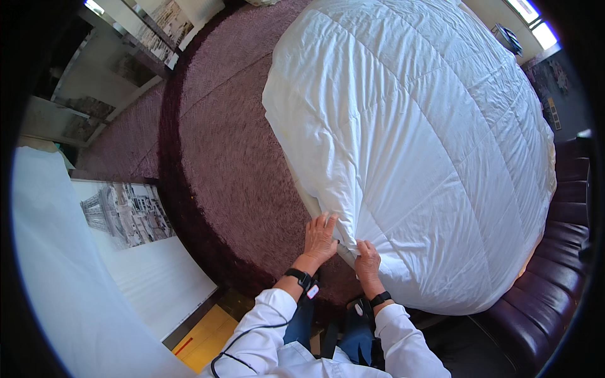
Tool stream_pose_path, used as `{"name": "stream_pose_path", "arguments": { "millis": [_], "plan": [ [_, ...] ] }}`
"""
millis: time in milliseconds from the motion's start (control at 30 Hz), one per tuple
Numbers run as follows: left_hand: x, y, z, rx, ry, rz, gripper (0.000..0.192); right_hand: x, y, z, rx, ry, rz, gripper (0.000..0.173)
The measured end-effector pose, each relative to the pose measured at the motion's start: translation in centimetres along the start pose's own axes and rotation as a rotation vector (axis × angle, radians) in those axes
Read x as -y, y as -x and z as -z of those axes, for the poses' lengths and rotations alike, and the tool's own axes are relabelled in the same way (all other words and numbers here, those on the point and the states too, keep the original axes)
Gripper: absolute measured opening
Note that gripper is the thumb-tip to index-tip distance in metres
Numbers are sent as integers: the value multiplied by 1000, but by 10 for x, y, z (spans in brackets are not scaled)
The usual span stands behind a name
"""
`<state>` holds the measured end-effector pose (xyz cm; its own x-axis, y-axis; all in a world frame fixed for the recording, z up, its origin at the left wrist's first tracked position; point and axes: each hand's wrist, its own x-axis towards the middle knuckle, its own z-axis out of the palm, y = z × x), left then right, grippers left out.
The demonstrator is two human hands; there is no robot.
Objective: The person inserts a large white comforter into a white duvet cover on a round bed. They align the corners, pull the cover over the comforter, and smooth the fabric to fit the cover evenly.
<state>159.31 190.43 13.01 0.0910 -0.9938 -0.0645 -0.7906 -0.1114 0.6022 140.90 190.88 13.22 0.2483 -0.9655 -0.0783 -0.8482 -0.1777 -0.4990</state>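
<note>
A large white quilted comforter (425, 141) is spread over a bed in front of me, its surface creased into folds that run together near my hands. My right hand (367, 259) grips a bunched edge of the comforter, fingers curled over the fabric. Just to the left, my left hand (322, 239) lies against the comforter's near left edge, fingers bent; whether it pinches the cloth cannot be told. A pale strip of edge shows between and below the hands. Both wrists wear black bands.
Purple shaggy carpet (236, 156) with a dark border lies to the left. A dark purple padded leather headboard or seat (543, 283) curves along the right. At the lower left stand a panel with a city print (127, 215) and white fabric (56, 245).
</note>
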Motion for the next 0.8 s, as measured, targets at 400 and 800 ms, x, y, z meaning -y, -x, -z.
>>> {"name": "stream_pose_path", "arguments": {
  "millis": [400, 800],
  "plan": [
    [43, -92, 6, 19, -195, -455, 15, 36, 4, 24, 6, 52, -30, 27],
    [62, -122, 33, 263, 115, -258, 7, 101, -96, -15, -111, 200, 65, 71]
  ]
}}
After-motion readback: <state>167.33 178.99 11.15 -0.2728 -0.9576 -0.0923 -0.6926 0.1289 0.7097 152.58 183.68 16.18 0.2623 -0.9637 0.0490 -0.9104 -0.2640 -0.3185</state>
